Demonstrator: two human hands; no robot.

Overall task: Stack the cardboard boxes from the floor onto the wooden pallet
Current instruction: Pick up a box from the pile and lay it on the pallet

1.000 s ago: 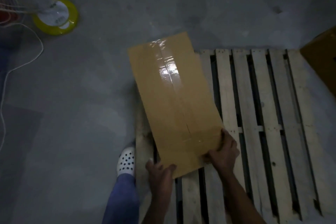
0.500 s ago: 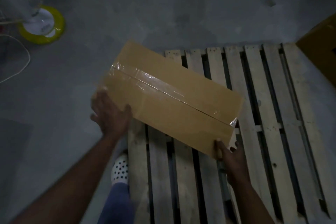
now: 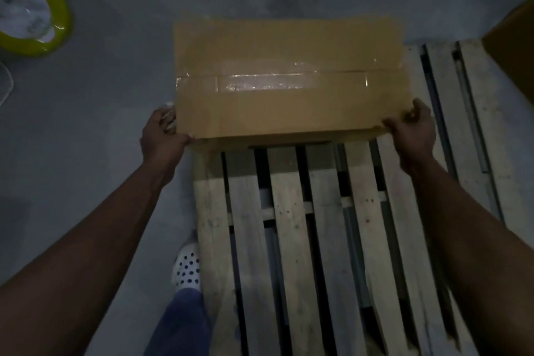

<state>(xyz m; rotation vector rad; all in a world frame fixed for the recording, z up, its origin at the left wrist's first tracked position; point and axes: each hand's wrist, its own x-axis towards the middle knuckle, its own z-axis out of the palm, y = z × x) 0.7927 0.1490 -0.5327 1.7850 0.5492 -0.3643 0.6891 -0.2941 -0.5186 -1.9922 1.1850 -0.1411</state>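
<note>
I hold a long cardboard box (image 3: pixel 289 78) by its two short ends. My left hand (image 3: pixel 161 136) clasps the near left corner, thumb on the top face and fingers wrapped down the end panel. My right hand (image 3: pixel 413 133) grips the near right corner the same way.

The box lies crosswise over the far part of the wooden pallet (image 3: pixel 289 225), its long side across the slats and its left end jutting a little past the pallet's left edge. I cannot tell whether its underside rests on the slats.

The flaps are closed and sealed along the middle seam with shiny clear tape (image 3: pixel 260 81), so whatever is inside is hidden.

A second cardboard box (image 3: pixel 511 43) shows at the right edge, cut off by the frame. On the grey floor (image 3: pixel 86 124) to the far left stands a round yellow-green base (image 3: pixel 55 29). My white perforated shoe (image 3: pixel 187 269) is beside the pallet's left slat.
</note>
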